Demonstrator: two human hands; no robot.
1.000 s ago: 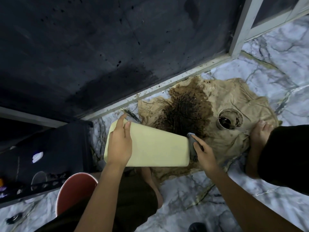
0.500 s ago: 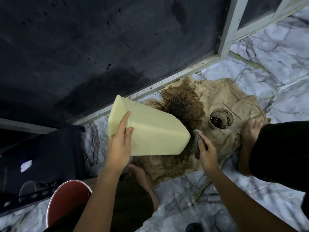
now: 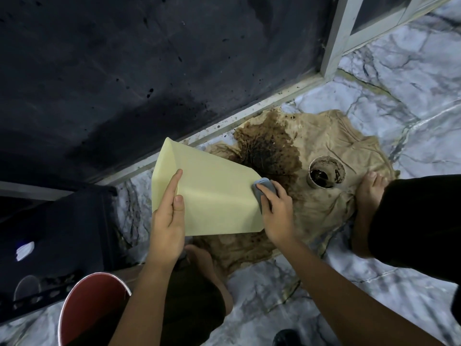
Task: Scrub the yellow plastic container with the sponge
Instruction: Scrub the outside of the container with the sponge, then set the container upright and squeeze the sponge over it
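The pale yellow plastic container lies on its side above the floor, its narrow end to the right. My left hand holds its wide left end, thumb and forefinger lying on the near face. My right hand grips a grey sponge and presses it against the container's right end. The container's opening is hidden from me.
A stained beige cloth is spread on the marble floor under the container. A dirty round cup stands on it. My bare feet rest on the cloth's edges. A red bucket sits at bottom left, a dark wall behind.
The container has tilted and turned in my left hand. My right hand moved the sponge from beside the narrow end up onto that end.
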